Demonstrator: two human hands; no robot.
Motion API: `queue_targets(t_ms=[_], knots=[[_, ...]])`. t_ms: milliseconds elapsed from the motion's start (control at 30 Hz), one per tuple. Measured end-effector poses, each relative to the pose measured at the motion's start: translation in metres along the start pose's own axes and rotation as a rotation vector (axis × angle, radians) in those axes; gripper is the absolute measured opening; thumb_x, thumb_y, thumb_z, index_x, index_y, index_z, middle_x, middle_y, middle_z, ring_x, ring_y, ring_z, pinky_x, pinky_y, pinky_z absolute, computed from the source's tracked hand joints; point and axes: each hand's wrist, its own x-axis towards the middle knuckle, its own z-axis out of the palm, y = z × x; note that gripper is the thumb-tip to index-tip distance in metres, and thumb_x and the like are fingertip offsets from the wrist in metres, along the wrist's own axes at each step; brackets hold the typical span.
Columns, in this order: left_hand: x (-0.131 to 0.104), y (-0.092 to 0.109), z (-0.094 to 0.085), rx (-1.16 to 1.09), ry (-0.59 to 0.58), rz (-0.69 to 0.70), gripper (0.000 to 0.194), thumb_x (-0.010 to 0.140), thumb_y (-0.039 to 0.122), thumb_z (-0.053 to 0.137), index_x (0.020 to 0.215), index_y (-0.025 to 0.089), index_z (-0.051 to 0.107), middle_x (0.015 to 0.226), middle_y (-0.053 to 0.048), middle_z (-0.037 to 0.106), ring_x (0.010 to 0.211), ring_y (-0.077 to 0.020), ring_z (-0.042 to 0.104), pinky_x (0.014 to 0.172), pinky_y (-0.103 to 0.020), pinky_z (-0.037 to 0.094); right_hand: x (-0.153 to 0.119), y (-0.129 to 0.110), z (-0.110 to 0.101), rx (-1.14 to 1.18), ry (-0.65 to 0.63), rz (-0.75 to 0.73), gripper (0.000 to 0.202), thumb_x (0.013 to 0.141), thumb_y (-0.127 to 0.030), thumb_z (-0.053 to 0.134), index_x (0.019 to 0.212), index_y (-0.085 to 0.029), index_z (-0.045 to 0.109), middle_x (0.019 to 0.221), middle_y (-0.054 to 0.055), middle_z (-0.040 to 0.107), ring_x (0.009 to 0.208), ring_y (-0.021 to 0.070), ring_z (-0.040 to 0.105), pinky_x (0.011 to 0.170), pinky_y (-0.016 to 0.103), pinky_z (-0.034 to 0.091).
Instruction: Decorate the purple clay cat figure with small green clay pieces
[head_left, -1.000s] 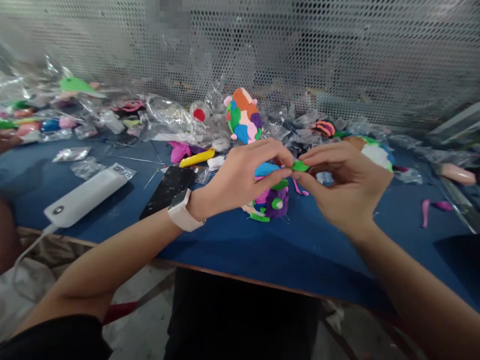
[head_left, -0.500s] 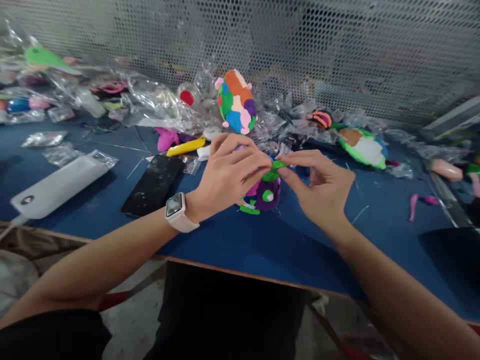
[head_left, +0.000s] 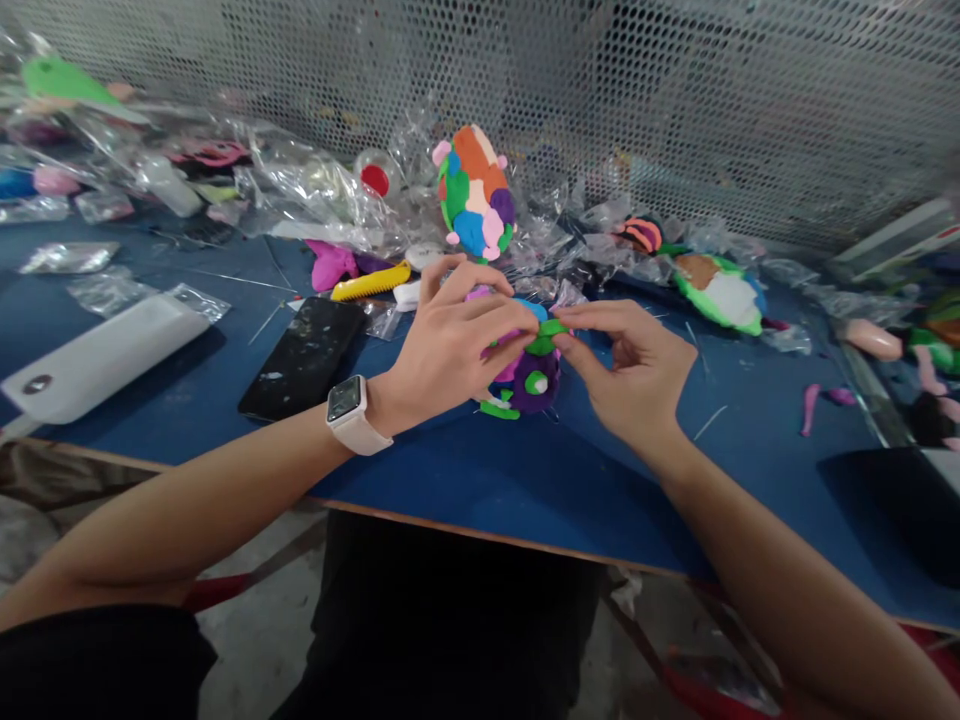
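A clay figure (head_left: 537, 385) in purple, pink, blue and green sits on the blue table, partly covered by my hands. My left hand (head_left: 469, 335) arches over its left side, thumb and forefinger closed at a piece of green clay (head_left: 553, 328) on the figure's top. From the other side my right hand (head_left: 626, 360) pinches the right end of the same green piece between thumb and forefinger. The tips of my left fingers are partly hidden. Behind the figure stands an egg-shaped clay model (head_left: 474, 190) with patches of many colours.
Left of my hands lie a black phone (head_left: 304, 358), a white power bank (head_left: 105, 355), a yellow toothed tool (head_left: 370, 282) and magenta clay (head_left: 331, 267). Clear plastic bags (head_left: 315, 190) line the back by a perforated metal screen (head_left: 675, 100). A green-rimmed clay piece (head_left: 720, 292) lies right.
The view has shifted slightly, so the table's things sit a little differently in the picture. Both hands stay at the green clay, with hardly any change in their grip.
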Motion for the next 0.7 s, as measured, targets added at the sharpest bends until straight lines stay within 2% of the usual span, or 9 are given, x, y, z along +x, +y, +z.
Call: queue_targets(t_ms=[233, 433, 567, 700], knots=[[-0.001, 0.004, -0.001, -0.041, -0.027, -0.037, 0.005, 0.099, 0.031, 0.071, 0.097, 0.027, 0.074, 0.098, -0.001, 0.077, 0.119, -0.0245, 0.066, 0.122, -0.057, 0.038, 0.0, 0.0, -0.003, -0.04, -0.032, -0.001, 0.009, 0.09, -0.027, 0.082, 0.097, -0.033, 0.08, 0.1, 0.0, 0.084, 0.098, 0.0239, 0.079, 0.092, 0.047, 0.066], [-0.002, 0.007, 0.002, -0.056, -0.051, -0.086, 0.011, 0.099, 0.035, 0.073, 0.098, 0.024, 0.073, 0.106, -0.003, 0.075, 0.12, -0.024, 0.067, 0.125, -0.056, 0.036, 0.001, 0.001, -0.008, 0.009, -0.065, 0.001, 0.016, 0.093, -0.028, 0.078, 0.109, -0.033, 0.081, 0.105, 0.001, 0.084, 0.096, 0.0229, 0.079, 0.089, 0.043, 0.066], [-0.004, 0.007, 0.005, -0.033, -0.039, -0.094, 0.011, 0.099, 0.035, 0.073, 0.098, 0.024, 0.073, 0.108, -0.003, 0.074, 0.12, -0.0232, 0.067, 0.127, -0.057, 0.035, 0.003, 0.003, -0.012, -0.051, -0.087, 0.027, 0.011, 0.094, -0.028, 0.077, 0.102, -0.032, 0.082, 0.097, 0.0, 0.085, 0.09, 0.0213, 0.08, 0.085, 0.04, 0.066], [-0.005, 0.006, 0.005, -0.034, -0.04, -0.092, 0.008, 0.099, 0.032, 0.073, 0.101, 0.025, 0.073, 0.107, -0.003, 0.074, 0.119, -0.0234, 0.068, 0.125, -0.056, 0.038, 0.005, 0.002, -0.013, -0.045, -0.114, 0.011, 0.02, 0.092, -0.026, 0.079, 0.109, -0.036, 0.082, 0.1, -0.002, 0.085, 0.086, 0.0208, 0.08, 0.081, 0.04, 0.066]])
